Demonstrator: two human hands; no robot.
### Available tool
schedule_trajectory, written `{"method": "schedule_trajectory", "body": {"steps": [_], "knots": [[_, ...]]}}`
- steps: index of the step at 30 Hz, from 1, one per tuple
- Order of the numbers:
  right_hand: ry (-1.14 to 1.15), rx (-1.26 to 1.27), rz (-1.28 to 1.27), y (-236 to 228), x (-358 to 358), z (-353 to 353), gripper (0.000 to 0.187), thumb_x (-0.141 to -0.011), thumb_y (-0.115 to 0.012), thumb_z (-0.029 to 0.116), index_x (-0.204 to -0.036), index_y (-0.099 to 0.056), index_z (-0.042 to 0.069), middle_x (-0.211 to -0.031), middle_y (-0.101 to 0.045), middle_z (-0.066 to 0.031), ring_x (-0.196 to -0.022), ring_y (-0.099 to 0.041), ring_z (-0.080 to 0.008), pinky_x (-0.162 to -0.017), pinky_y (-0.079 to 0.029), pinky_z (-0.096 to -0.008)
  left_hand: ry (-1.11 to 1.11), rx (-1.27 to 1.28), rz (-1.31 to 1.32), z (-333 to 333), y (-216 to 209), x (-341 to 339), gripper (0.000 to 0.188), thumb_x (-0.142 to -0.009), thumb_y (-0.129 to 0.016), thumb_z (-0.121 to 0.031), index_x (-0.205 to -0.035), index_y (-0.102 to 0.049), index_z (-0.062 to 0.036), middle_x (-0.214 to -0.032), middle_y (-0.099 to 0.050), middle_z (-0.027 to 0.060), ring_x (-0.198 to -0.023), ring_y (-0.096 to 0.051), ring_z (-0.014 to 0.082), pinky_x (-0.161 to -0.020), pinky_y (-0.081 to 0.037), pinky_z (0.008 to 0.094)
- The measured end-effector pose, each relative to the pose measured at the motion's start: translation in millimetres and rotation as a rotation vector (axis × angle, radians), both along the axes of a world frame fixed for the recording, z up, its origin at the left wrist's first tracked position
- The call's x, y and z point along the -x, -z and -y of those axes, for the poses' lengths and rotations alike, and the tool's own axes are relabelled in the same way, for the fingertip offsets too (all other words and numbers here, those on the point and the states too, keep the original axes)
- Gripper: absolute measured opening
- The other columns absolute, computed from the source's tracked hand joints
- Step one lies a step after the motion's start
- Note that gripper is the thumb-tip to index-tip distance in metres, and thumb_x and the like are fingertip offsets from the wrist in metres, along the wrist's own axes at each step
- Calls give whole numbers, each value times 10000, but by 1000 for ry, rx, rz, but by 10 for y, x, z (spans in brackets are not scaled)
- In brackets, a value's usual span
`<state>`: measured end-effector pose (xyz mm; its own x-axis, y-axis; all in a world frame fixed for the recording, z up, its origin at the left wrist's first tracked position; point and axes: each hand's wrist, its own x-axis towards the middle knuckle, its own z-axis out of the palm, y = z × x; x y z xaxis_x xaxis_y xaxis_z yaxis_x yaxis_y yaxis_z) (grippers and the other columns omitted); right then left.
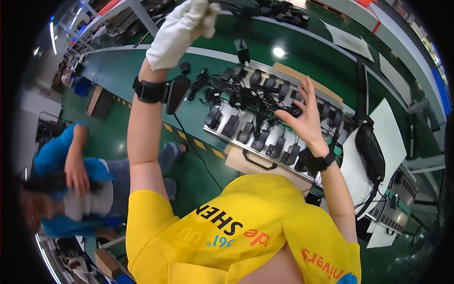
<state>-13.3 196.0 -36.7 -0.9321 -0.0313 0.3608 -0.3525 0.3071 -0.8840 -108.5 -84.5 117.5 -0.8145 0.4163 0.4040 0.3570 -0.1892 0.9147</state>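
Right fingers (310,94) outspread near black cables (250,97), multicoloured lettering (226,222) on yellow shirt (265,191).

Black, blocky adapters (231,126) lie in two rows on a silver tray (221,134). Black cables (255,97) tangle between the rows and spill past its left end.

Left hand (183,29), eleven o'clock: white fabric glove (165,48). Ten o'clock: black strap (150,90), boxy black module (178,95), thin black cable (195,148) trailing toward five. Three o'clock: black wristband (316,162). Six o'clock: yellow short-sleeved shirt (255,196), black, orange, blue lettering (226,222).
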Motion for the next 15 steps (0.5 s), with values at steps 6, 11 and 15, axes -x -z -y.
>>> {"method": "schedule_trajectory", "body": {"steps": [6,11,15], "knots": [[158,85,-223,94,385,183,1135,-586,-850,314,-1409,-114,55,-1356,-331,-194,-1242,-375,-315,-932,-427,-391,271,-27,-112,-799,-129,-516,350,-897,-549,-346,-929,-530,2,-817,-532,72,-705,-519,154,-647,-446,282],[-136,674,198,56,112,-392,396,-857,-631,269,-1161,-486,61,-1055,-570,-46,-823,-627,-165,-547,-481,-231,287,349,-417,-1017,227,-695,267,-909,-528,-247,-1007,-582,-5,-791,-503,-14,-744,-531,95,-706,-441,252],[209,833,147,-27,-229,-1017,191,-830,-659,197,-981,-597,99,-863,-632,-10,-690,-593,-96,-564,-463,-221,284,858,-333,-1458,952,-876,227,-841,-579,-178,-995,-627,-19,-842,-592,95,-806,-588,245,-727,-477,312]]}}
